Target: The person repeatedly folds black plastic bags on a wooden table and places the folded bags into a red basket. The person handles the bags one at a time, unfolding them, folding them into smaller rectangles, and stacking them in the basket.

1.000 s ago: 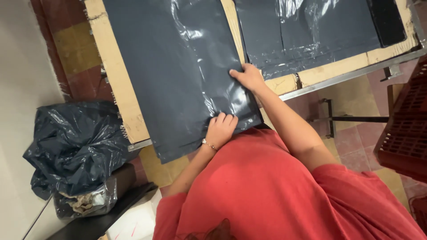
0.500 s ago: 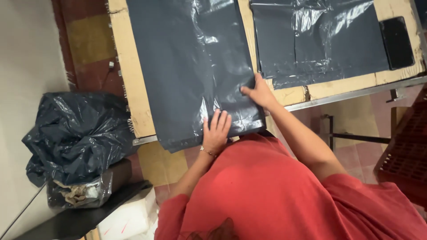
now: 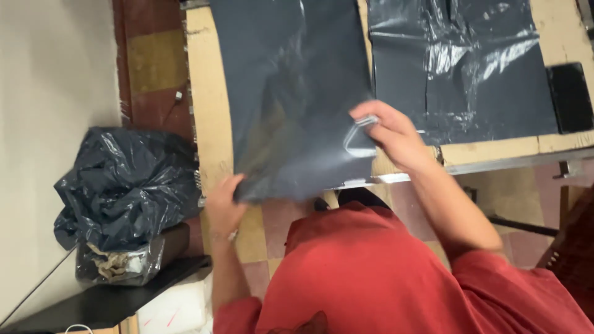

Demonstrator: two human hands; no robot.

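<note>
A person in a red shirt [image 3: 396,278] fills the bottom of the downward view, both bare arms reaching up to a wooden table [image 3: 207,93].

The left hand [image 3: 224,207] is at the table's near edge, towards its left corner, fingers pinched closed on the lower left corner of a large dark grey plastic bag [image 3: 291,93]. The right hand [image 3: 393,137] is also at the near edge, further right, fingers curled and gripping the bag's lower right edge, where the plastic shows a pale crease. Between the two hands the bag's near edge is lifted slightly and hangs just over the table edge; the rest of the bag lies flat, stretching away across the table to the top of the view.

To the left of the table, on the floor by a pale wall, a crumpled black rubbish bag [image 3: 124,185] sits on top of a clear bag of scraps [image 3: 120,263], both resting on a dark shelf or board [image 3: 93,303].

On the table to the right of the held bag, and well apart from the hands, a stack of shiny dark plastic sheets [image 3: 470,68] lies flat. Just beside its right edge lies a small black rectangular object [image 3: 570,98]. A metal rail [image 3: 495,166] runs along the table's near edge below them.
</note>
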